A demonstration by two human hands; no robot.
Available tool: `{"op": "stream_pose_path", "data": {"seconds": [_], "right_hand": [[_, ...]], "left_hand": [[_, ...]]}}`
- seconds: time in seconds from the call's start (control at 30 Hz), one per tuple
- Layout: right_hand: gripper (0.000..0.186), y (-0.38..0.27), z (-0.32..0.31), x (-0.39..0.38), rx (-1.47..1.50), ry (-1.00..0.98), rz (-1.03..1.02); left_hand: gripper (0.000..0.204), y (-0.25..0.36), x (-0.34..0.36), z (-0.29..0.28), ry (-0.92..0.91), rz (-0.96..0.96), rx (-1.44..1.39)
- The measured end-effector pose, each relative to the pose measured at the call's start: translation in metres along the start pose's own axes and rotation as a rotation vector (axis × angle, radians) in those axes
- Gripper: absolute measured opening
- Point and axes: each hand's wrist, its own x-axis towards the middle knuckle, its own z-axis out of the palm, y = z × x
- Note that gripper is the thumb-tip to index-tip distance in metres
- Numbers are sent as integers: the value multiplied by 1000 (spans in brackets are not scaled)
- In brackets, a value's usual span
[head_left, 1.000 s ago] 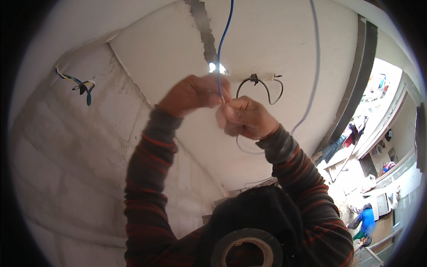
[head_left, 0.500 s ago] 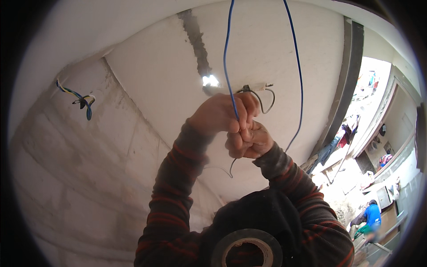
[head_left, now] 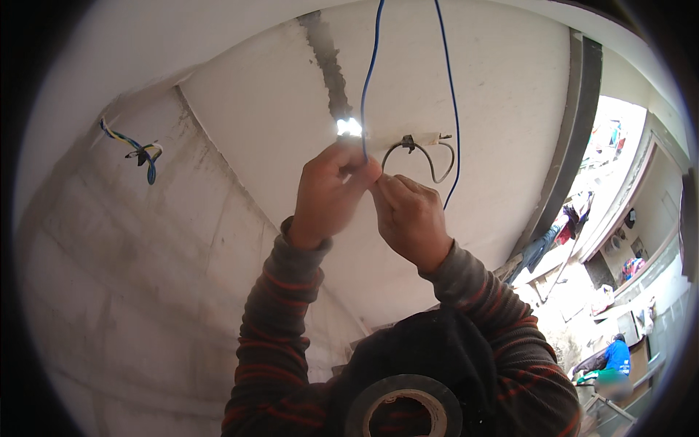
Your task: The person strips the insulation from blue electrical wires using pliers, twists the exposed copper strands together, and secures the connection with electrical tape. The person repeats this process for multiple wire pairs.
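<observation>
My left hand (head_left: 329, 191) is raised and closed, its thumb and fingers pinched around a blue wire (head_left: 366, 80) that comes down from above. Against its fingertips, my right hand (head_left: 412, 220) is closed too, pinching at the same spot. A dark cable (head_left: 386, 154) curves down to where the fingertips meet; its end is hidden there. Farther right, a second length of blue wire (head_left: 454, 109) drops behind my right hand. Whatever lies between the fingertips is too small to make out.
A bright light (head_left: 349, 127) shines beyond my left hand. Bundled wires (head_left: 143, 154) stick out at left. A tape roll (head_left: 359, 408) sits at the bottom, by a dark hood (head_left: 422, 342). At lower right, a person in blue (head_left: 617, 355) is near railings.
Both hands have shifted from overlapping to side by side with fingertips meeting. My left hand moved left, and the right-hand length of blue wire swung left. More of the dark cable now shows.
</observation>
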Motion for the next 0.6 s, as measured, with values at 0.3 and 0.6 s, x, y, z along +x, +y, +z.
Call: {"op": "stream_pose_path", "data": {"seconds": [0.3, 0.6], "right_hand": [[17, -1, -12, -4, 144, -43, 93], [20, 1, -37, -22, 69, -223, 162]], "left_hand": [[28, -12, -21, 14, 14, -158, -464], [20, -36, -25, 48, 17, -235, -994]]}}
